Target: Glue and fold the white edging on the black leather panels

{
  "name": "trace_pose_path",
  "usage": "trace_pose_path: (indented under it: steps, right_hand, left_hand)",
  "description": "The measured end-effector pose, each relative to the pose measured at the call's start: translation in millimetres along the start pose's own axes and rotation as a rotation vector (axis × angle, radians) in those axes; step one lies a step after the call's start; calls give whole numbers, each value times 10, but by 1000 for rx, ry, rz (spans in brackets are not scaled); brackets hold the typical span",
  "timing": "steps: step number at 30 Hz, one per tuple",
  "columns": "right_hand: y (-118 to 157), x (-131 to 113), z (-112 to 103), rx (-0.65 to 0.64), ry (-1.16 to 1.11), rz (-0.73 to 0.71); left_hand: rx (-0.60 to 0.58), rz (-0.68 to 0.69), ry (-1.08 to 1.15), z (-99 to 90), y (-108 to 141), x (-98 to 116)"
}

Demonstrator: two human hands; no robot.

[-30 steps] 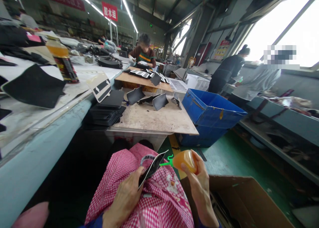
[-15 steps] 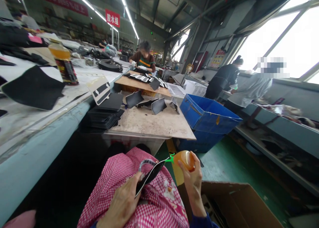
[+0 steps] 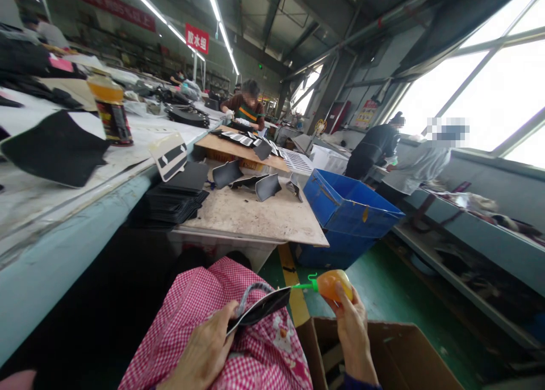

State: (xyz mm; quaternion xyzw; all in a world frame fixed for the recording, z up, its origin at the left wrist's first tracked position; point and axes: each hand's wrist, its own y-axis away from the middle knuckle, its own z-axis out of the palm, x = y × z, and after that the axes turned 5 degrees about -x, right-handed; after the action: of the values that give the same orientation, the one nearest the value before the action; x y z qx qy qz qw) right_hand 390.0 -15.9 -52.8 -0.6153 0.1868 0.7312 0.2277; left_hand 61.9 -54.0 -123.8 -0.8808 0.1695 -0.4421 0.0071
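Observation:
Low over the lap, my left hand (image 3: 208, 342) is closed on the near end of a black sheet piece (image 3: 264, 309) with a pale edge. A clear curved strip or tube (image 3: 251, 290) arches beside it; where its near end goes is hidden by my fingers. My right hand (image 3: 351, 316) grips a squeeze bottle (image 3: 334, 285) of amber liquid, tilted on its side. The bottle's thin green nozzle (image 3: 304, 286) points left, with its tip at the far corner of the black piece. A pink checked apron (image 3: 196, 299) lies under both hands.
Ahead, a board (image 3: 251, 219) bears several curved black pieces (image 3: 268, 188) and a stack of black sheets (image 3: 174, 202). A long table (image 3: 85, 208) runs along the left. Blue bins (image 3: 353, 208) and an open cardboard box (image 3: 395, 350) stand right. Other people work farther off.
My right hand and the bottle have moved right and slightly down. The nozzle lies more level, and the black piece has tilted flatter in my left hand.

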Motion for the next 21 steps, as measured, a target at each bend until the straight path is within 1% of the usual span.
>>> trace_pose_path:
  steps: [6, 9, 12, 15, 18, 21]
  right_hand:
    - [-342, -7, -387, 19, -320, 90]
    - [-470, 10, -444, -26, -405, 181]
    - [-553, 87, -336, -94, -458, 219]
    - [-612, 173, -127, -150, -484, 207]
    - [-689, 201, 85, -190, -480, 184]
    - [-803, 165, 259, -226, -452, 164]
  left_hand:
    - [-78, -111, 94, -32, -21, 24]
    - [-104, -158, 129, -57, -49, 49]
    - [-98, -200, 151, -54, -77, 26]
    - [-80, -220, 153, -49, -103, -45]
    - [-81, -191, 139, -82, -148, -118]
    - [-115, -142, 139, -142, -206, -177]
